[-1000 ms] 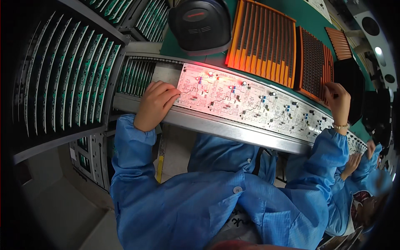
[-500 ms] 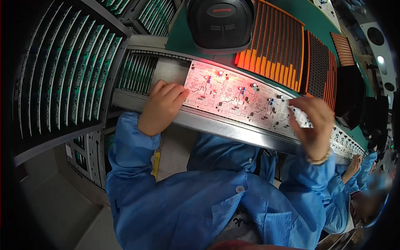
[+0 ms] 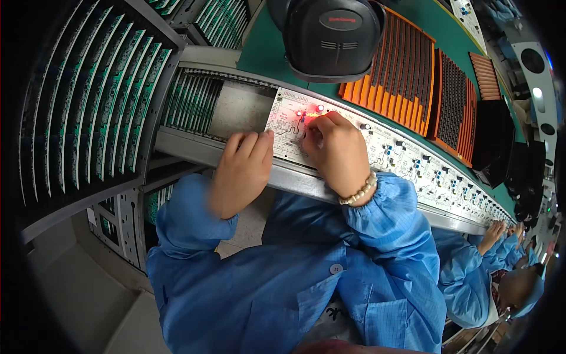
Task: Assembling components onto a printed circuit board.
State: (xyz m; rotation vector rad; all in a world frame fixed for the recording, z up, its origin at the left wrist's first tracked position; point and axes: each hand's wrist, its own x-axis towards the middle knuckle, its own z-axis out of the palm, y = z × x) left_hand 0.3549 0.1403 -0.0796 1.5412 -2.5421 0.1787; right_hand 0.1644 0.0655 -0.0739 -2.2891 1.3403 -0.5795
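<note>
The left hand [image 3: 244, 171] had its fingers bent at the left edge of a flat, white rectangular circuit board [image 3: 286, 138] dotted with small components, fingertips at the rim; the thumb was hidden, so whether it gripped the edge could not be told. The right hand [image 3: 339, 147], with a bracelet of pale round beads [image 3: 361, 192] at its wrist, was over the same board, thumb and fingers curled close together near its surface; whether a small part was pinched between them could not be seen. Red light glowed on the board just beyond the right fingertips. Under both hands ran a long silver metal rail [image 3: 206, 147], carrying the board and, left of the left hand, a row of upright green circuit boards [image 3: 191, 97]. Beyond the right hand stood a bulky black plastic device [image 3: 333, 44] and, beside it, an orange slotted tray [image 3: 383, 76]. Well to the right of the right hand, another person's hand [image 3: 490, 236] was at the rail.
</note>
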